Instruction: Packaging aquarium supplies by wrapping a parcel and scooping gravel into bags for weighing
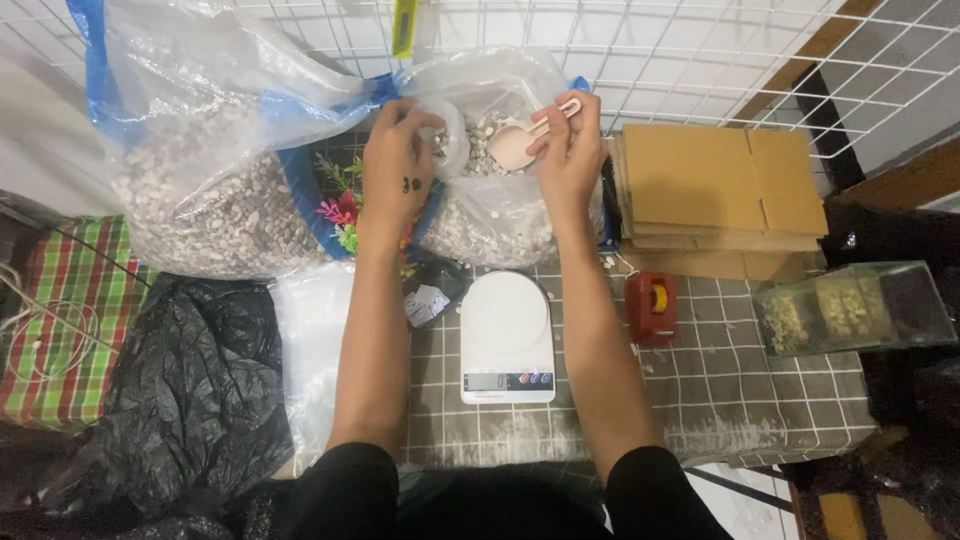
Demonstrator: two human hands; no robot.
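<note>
Head view: right hand (pixel 568 140) fingers pinch the handle of a small pale scoop (pixel 516 143), its bowl dipped among the pebbles in the open clear bag (pixel 490 190), while left hand (pixel 400 160) fingers grip the bag's rim, holding it open. The scoop looks light and stiff, best held by its handle; the bag is soft, slippery film, likely heavy with stones. A white scale (pixel 507 338) sits on the tiled table (pixel 720 390) nearer the person.

A small home packing station: scale (pixel 507 335) on a tiled table (pixel 740 390), flat cartons (pixel 720 195) at 2 o'clock, bulk gravel bags (pixel 215 190) at 10.
</note>
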